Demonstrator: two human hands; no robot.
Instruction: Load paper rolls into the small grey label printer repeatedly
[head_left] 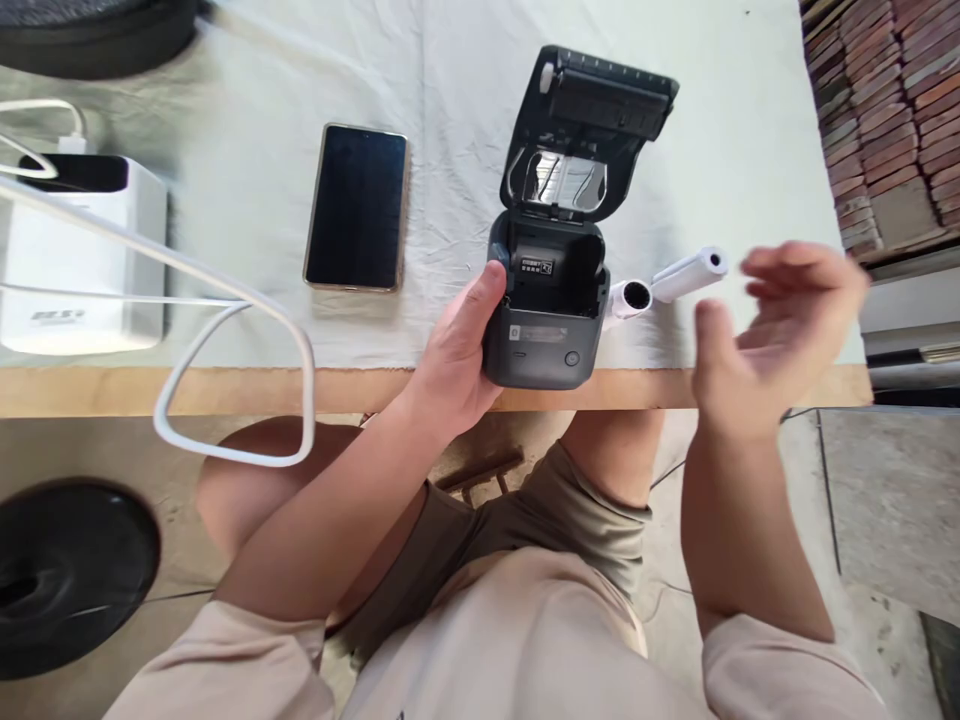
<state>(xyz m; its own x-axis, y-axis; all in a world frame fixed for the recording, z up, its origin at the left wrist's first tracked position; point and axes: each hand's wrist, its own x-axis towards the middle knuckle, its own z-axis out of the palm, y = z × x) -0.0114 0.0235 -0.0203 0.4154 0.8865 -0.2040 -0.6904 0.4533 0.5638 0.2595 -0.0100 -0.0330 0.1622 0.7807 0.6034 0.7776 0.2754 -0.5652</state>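
Observation:
A small dark grey label printer (544,345) is held at the table's front edge, its lid (517,150) swung up and its paper bay bare inside. My left hand (465,345) grips it from the left, thumb on the side rim. To the right, my right hand (780,330) hovers with fingers apart and slightly blurred, holding nothing. Between that hand and the printer lie two white paper rolls: one roll (686,277) points toward the right hand, and the other roll (634,297), with a dark core, is partly hidden behind the printer.
A phone (358,208) with a dark screen lies left of the printer. Farther left stands a white power bank-like box (82,270) with a white cable (225,275) looping over the table edge. A black round object (97,35) sits at the back left. Bricks (892,120) are stacked beyond the right edge.

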